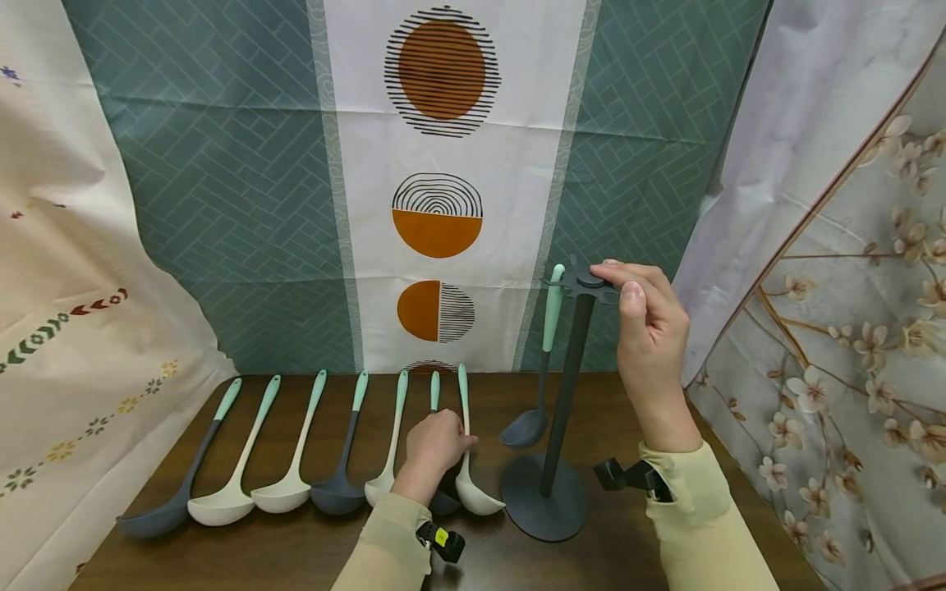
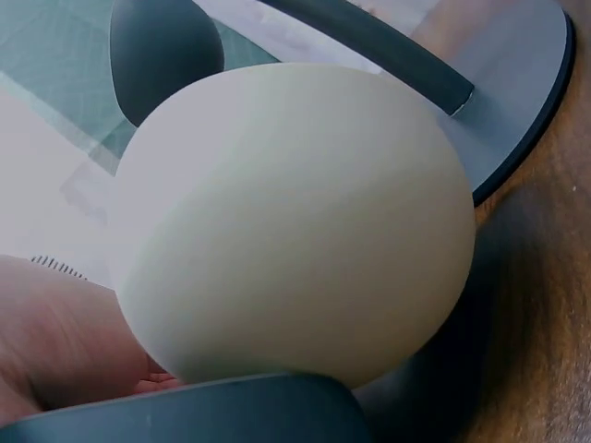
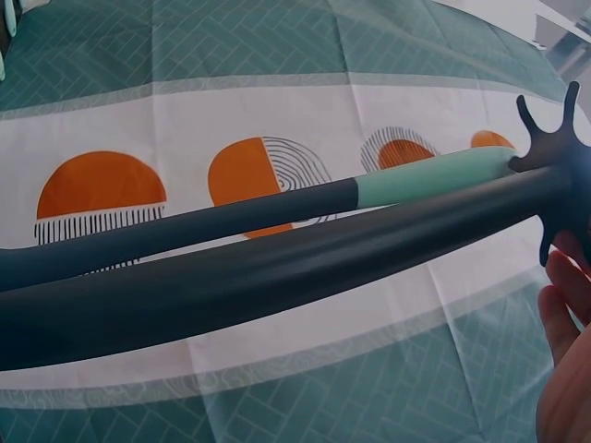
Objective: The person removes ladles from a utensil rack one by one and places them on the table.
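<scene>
My left hand (image 1: 436,443) grips the handle of the white ladle (image 1: 479,499) at the right end of a row, thumb across it. That ladle's rounded white bowl fills the middle of the left wrist view. A dark-bowled ladle (image 1: 434,390) lies partly hidden under the same hand. My right hand (image 1: 654,328) rests its fingertips on the top of a dark utensil stand (image 1: 565,386), its thumb raised apart. From one of the stand's hooks hangs a dark ladle (image 1: 525,427) with a mint handle (image 3: 434,177).
Left of my left hand lie several more ladles, among them a white one (image 1: 281,496) and a dark one (image 1: 338,495), mint handle ends toward the back. A patterned cloth (image 1: 244,205) hangs behind the brown table (image 1: 244,558). Floral fabric (image 1: 828,394) borders the right side.
</scene>
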Available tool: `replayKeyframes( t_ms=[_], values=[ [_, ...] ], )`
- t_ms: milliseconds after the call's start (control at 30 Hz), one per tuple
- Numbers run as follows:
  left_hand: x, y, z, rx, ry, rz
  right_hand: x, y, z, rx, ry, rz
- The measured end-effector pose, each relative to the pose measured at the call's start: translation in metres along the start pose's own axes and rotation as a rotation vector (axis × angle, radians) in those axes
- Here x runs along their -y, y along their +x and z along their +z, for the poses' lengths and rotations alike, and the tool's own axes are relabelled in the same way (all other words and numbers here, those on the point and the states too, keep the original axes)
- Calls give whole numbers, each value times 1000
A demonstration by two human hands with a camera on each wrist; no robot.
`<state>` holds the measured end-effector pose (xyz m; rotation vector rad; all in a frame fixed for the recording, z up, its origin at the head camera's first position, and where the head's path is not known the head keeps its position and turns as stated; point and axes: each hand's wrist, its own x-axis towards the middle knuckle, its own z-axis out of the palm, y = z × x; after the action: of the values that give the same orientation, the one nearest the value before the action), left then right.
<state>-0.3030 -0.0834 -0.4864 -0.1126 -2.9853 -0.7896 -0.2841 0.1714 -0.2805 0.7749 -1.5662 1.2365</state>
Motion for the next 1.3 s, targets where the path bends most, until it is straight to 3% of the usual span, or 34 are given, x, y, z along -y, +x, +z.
replayKeyframes(
  t_ms=[333,733,1033,1300],
  values=[
    [2,0,0,54,26,-18,-2,-1,1,-20,3,-9],
    [-1,-3,-6,91,63,5,-4,-1,1,-32,-15,-13],
    [-10,-5,-21,4,24,39,-4,-2,1,-24,-18,-2],
    [-26,-15,-39,-98,-143,217,-2,-2,2,-29,-16,-3]
  ],
)
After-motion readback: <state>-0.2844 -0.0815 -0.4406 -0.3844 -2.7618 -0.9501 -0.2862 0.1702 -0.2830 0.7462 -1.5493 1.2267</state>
